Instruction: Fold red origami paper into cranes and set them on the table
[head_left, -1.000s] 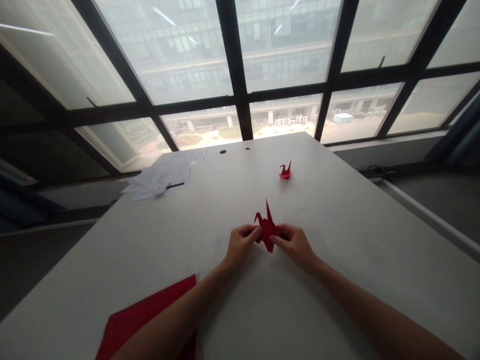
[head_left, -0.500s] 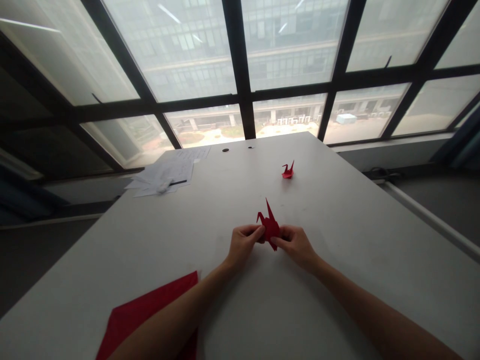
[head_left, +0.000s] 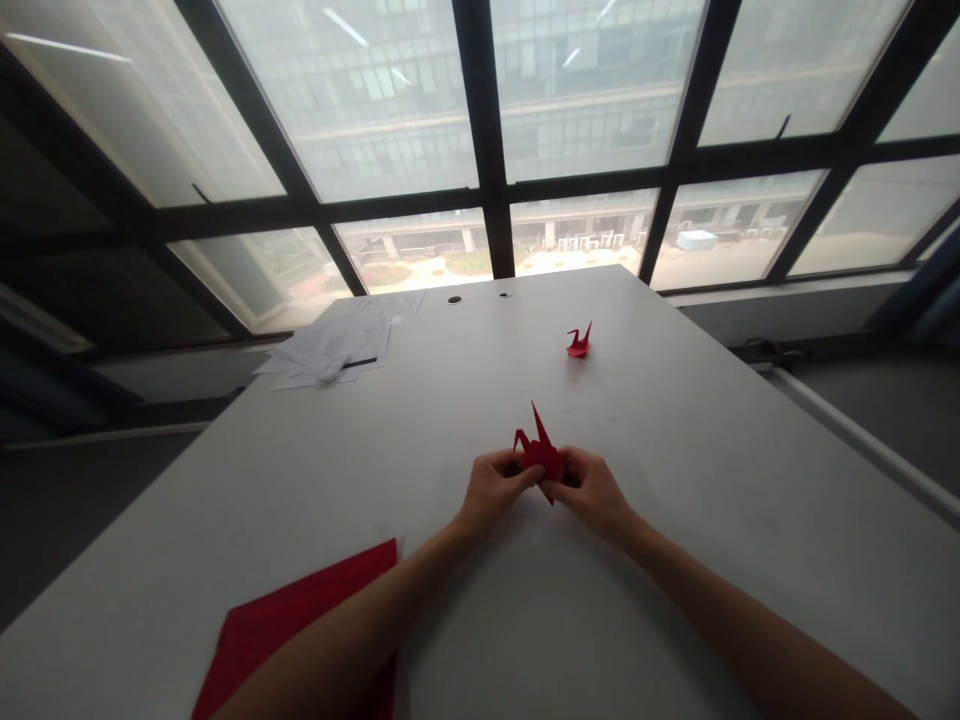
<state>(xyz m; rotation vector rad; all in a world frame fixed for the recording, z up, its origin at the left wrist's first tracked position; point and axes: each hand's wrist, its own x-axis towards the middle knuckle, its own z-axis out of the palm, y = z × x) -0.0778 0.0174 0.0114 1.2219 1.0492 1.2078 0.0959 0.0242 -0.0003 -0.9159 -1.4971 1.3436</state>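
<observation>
Between my two hands is a red paper crane [head_left: 541, 456], its bent head to the left and its pointed tail rising. My left hand [head_left: 496, 487] is closed on the crane's left side, with the thumb laid across the lower part of its body. On the other side, my right hand [head_left: 594, 490] pinches the crane near its lower right. The fingers behind the paper are partly hidden. A second, finished-looking red paper crane [head_left: 578, 343] stands on the table farther off, apart from both hands.
Red paper [head_left: 300, 625] lies on the white table [head_left: 465, 620], partly under my left forearm. Loose printed sheets [head_left: 330, 335] with a dark pen [head_left: 360, 363] and a crumpled whitish piece [head_left: 331, 371] lie at the far left. Large windows [head_left: 570, 90] stand beyond the table.
My left thumb has slid right and down across the crane's body, closer to my right thumb. My right hand stays nearly in place, and the farther crane stands as before.
</observation>
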